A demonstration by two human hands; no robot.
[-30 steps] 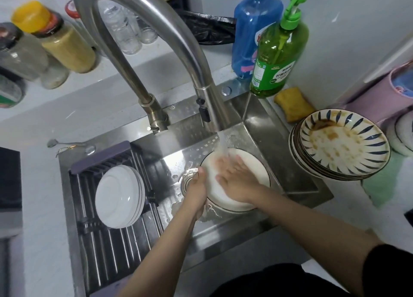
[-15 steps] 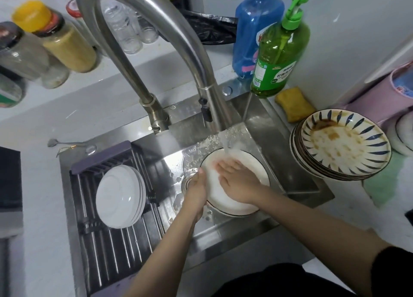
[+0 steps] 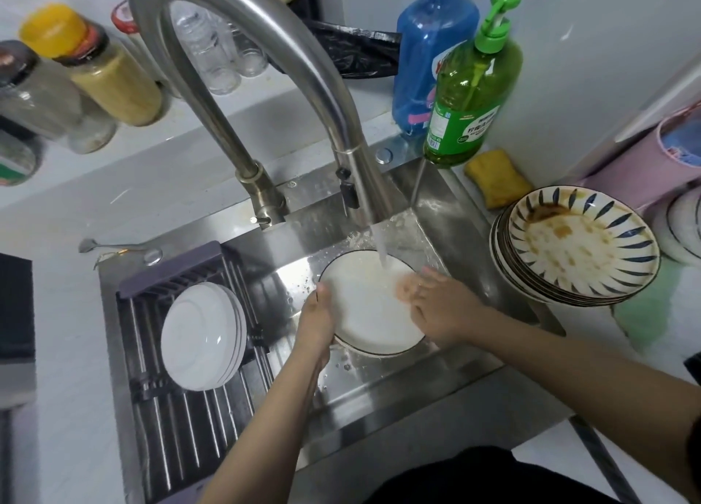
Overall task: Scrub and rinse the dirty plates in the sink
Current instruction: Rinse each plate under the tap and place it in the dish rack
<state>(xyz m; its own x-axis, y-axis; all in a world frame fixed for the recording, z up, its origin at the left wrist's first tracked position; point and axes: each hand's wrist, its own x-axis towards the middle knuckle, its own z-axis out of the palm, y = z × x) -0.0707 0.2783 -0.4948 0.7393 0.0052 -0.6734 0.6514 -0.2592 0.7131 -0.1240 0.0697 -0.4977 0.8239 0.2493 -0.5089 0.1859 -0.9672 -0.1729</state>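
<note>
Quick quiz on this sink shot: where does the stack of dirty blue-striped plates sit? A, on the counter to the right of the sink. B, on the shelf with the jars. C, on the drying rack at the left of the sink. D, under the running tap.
A: the dirty blue-striped plates sit on the counter right of the sink, while the drying rack holds clean white plates.

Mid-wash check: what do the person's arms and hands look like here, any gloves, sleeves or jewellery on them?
Both hands are bare, with no gloves: the left hand and the right hand. Both forearms are uncovered too. A dark, black-looking sleeve shows only high on the right arm at the frame edge. No watch or bracelet is visible on either wrist. The right hand's fingers are motion-blurred, so rings cannot be ruled out.
</note>
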